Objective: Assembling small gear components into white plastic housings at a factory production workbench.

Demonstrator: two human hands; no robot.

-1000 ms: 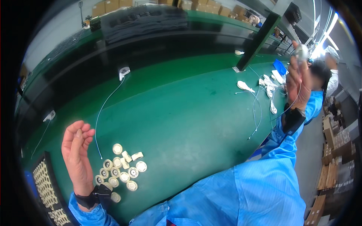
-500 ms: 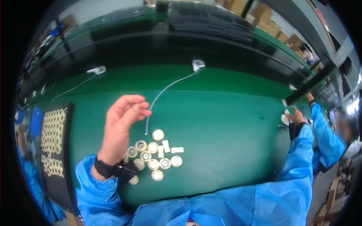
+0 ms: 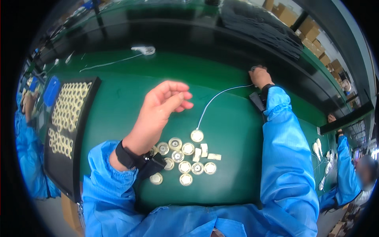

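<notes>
My left hand (image 3: pixel 164 104) hovers over the green mat, fingers loosely curled and slightly apart, with nothing visible in them. At the far side, my right hand (image 3: pixel 260 77) closes over the small white piece at the end of a thin pale cord (image 3: pixel 215 96); the fingers hide most of that piece. The cord curves toward me, and its near end meets the edge of a cream toothed wheel (image 3: pixel 197 135). Several more cream toothed wheels (image 3: pixel 184 166) lie in a loose group below my left hand, some flat and a few on their sides.
A black tray (image 3: pixel 59 172) with rows of cream rings stands at left, beside a blue dish (image 3: pixel 51 91). Another white piece with a cord (image 3: pixel 144 50) lies by the far ledge. White parts (image 3: pixel 317 149) and a co-worker's blue sleeve (image 3: pixel 343 166) are at right.
My right hand has gone from the white parts at the far right to the white piece on the cord and covers it. The view has turned; my left hand keeps its loose curl.
</notes>
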